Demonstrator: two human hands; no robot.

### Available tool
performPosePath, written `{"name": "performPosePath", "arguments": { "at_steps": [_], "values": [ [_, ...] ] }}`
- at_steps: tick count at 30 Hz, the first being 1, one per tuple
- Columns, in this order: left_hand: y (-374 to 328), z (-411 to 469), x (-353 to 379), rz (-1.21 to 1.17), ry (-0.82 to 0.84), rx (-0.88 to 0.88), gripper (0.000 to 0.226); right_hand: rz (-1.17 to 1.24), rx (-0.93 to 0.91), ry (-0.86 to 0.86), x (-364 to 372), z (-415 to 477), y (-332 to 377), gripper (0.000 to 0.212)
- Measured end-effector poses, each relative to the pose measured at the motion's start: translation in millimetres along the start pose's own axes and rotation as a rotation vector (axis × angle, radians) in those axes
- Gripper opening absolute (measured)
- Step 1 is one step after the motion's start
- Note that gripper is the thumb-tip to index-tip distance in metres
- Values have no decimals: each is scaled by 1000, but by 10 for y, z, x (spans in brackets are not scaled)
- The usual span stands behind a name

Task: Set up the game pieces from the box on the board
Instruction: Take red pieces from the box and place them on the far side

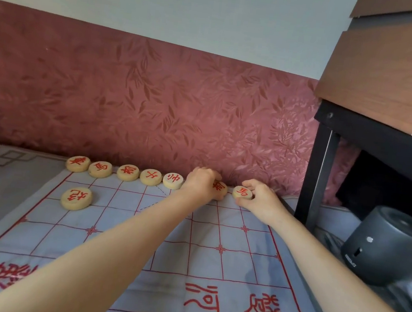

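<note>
Lying flat, the cloth board (212,267) meets a maroon leaf-patterned wall (155,98) at 12 o'clock, with a grey cylinder (382,247) at 3 o'clock. Row of pieces (127,172) sits along the board's far edge, long axis 9-to-3 o'clock. Left hand (203,183) curls over one row piece (220,187); right hand (260,200) pinches the end piece (242,193) at 3 o'clock.

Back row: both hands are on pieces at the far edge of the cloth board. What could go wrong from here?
1. The left hand grips the covered piece close beside the right horse, which the right hand pinches; either hand may knock the other's piece.
2. Both forearms reach across the soft board; if they drag on it, the cloth could shift and disturb the tightly packed row.
</note>
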State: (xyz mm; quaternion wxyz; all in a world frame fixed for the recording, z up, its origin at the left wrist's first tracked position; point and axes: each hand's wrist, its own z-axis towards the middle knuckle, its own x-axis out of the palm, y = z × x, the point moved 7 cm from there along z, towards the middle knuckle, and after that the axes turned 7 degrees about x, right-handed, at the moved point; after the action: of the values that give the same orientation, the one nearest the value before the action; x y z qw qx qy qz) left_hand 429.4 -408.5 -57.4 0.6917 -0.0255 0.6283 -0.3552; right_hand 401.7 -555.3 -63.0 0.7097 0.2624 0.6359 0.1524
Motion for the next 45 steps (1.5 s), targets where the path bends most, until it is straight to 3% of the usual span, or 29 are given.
{"name": "performPosePath", "arguments": {
  "at_steps": [5, 14, 29, 43, 45],
  "values": [
    [-23, -63, -39, 19, -33, 5, 63, -72, -29, 2, -59, -119, 85, 59],
    [50, -600, -605, -29, -152, 62, 40, -24, -126, -14, -165, -591, 519, 43],
    [882, -2572, -1782, -136, -291, -124, 18, -27, -420, 369, 539, -1991, 2035, 38],
    [1736, -4666, -2596, -31, -395, -373, 32, -5, -678, 643, 1578, -3344, 3317, 46],
    [1714, -4842, -2638, -25, -395, -345, 35, -18, -713, 685, 1742, -3538, 3431, 49]
  ]
}}
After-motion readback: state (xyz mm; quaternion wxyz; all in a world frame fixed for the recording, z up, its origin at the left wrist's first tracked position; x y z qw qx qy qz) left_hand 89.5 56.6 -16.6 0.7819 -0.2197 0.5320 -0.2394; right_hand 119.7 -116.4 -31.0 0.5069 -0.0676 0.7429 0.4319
